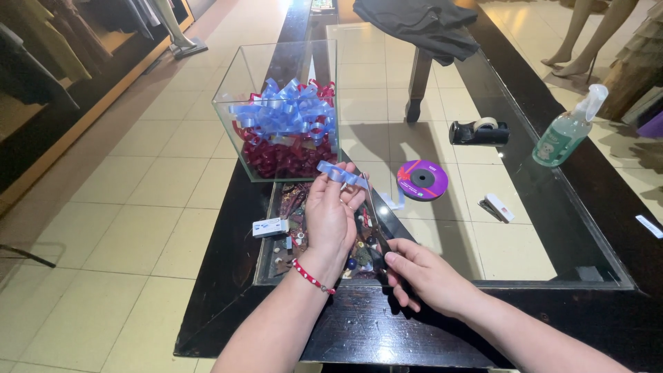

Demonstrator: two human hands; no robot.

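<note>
My left hand (331,217) pinches blue ribbon (343,175); my right hand (428,276) grips scissors (376,235) beside the glass box (280,110)

scissors (376,238): handles being covered by right hand (428,276) | dark cloth (418,24): top being cut off by frame edge | mannequin legs (587,38): being cropped above knees | tray clutter (297,221): items showing too small to identify

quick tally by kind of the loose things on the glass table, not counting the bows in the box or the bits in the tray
ribbon spool: 1
tape dispenser: 1
spray bottle: 1
stapler: 1
scissors, in the right hand: 1
ribbon strip, on the left hand: 1
glass box: 1
dark cloth: 1
total: 8
</note>
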